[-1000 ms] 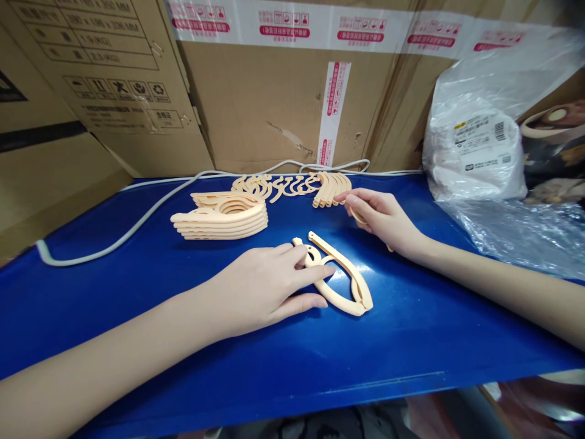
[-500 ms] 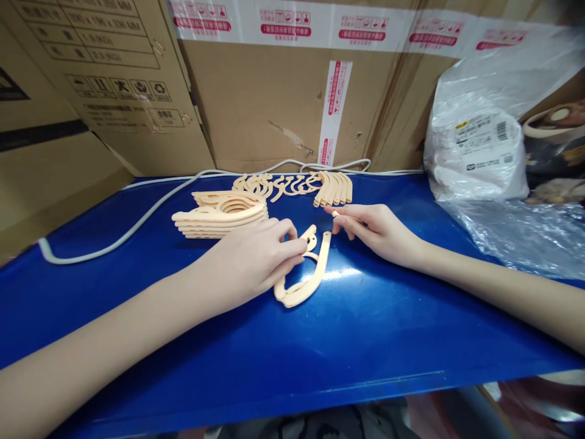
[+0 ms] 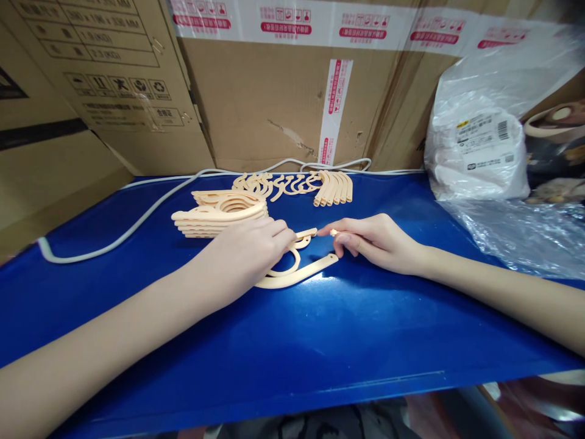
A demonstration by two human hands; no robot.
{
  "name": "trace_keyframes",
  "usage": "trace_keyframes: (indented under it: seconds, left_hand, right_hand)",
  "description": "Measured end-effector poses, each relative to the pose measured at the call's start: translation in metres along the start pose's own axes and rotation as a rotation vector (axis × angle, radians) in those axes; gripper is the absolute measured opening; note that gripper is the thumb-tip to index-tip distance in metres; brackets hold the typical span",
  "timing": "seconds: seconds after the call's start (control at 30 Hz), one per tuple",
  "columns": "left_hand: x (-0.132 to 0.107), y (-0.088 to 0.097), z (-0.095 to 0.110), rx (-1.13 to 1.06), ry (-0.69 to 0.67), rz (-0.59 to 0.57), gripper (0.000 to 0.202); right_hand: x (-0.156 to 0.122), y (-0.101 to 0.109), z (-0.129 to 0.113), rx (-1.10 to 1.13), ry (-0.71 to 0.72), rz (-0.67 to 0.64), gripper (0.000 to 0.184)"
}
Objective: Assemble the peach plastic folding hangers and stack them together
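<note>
My left hand (image 3: 249, 256) is closed on a cream plastic folding hanger (image 3: 292, 279), whose left part lies hidden under the fingers. The hanger's long curved arm points right, with a small hole at its tip, and a shorter arm and a ring show above it. My right hand (image 3: 381, 244) pinches a small cream plastic piece (image 3: 334, 232) between thumb and fingers; most of it is hidden. The right fingertips are close to the ends of the hanger's two arms. Whether they touch cannot be made out.
A stack of cream hangers (image 3: 219, 216) stands behind my left hand. Several curved hooks (image 3: 260, 184) and a row of curved arms (image 3: 336, 189) lie at the back of the blue table (image 3: 292, 366). A white cable (image 3: 150, 222), cardboard boxes (image 3: 274, 103) and a plastic-wrapped package (image 3: 479, 146) surround them.
The hanger has turned clockwise in my left hand, so its long arm now points right instead of away from me. My right hand has come slightly down, still pinching the small piece.
</note>
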State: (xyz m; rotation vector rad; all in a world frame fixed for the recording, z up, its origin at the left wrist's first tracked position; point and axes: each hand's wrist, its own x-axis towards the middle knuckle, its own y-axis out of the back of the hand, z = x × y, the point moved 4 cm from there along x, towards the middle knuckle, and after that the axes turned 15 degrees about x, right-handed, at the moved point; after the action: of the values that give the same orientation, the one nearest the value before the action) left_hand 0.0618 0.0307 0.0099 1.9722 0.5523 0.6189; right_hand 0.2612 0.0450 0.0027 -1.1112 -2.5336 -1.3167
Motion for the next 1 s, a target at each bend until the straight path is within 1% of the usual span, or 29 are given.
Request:
trace_keyframes:
  seconds: [0.07, 0.13, 0.3, 0.43, 0.57, 0.73, 0.8, 0.87, 1.0]
  left_hand:
    - [0.0, 0.0, 0.001, 0.048, -0.036, -0.041, 0.022]
    - [0.0, 0.0, 0.001, 0.086, -0.057, -0.07, 0.025]
    - [0.001, 0.001, 0.001, 0.199, -0.106, -0.082, 0.029]
    - [0.003, 0.002, 0.002, 0.281, -0.124, -0.077, 0.027]
    - [0.004, 0.006, 0.002, 0.271, -0.099, -0.053, 0.027]
    - [0.002, 0.006, 0.0, 0.229, -0.077, -0.063, 0.03]
    - [0.002, 0.006, -0.001, 0.204, -0.07, -0.039, 0.031]
    - [0.001, 0.007, -0.001, 0.19, -0.086, 0.006, 0.033]
    - [-0.001, 0.013, 0.007, 0.152, -0.119, 0.15, 0.035]
  right_hand:
    - [0.0, 0.0, 0.0, 0.055, -0.014, -0.008, 0.03]
    - [0.0, 0.0, 0.0, 0.061, -0.023, -0.001, 0.031]
    - [0.0, 0.0, 0.0, 0.012, -0.047, 0.019, 0.033]
    - [0.0, 0.001, 0.0, -0.061, -0.067, 0.023, 0.035]
    - [-0.001, 0.001, -0.001, -0.109, -0.074, 0.021, 0.033]
    - [-0.001, -0.001, 0.0, -0.119, -0.071, 0.006, 0.021]
    - [-0.001, -0.002, 0.001, -0.122, -0.081, 0.009, 0.018]
    - [0.0, -0.002, 0.002, -0.13, -0.1, 0.018, 0.02]
    - [0.003, -0.001, -0.001, -0.152, -0.089, 0.076, 0.03]
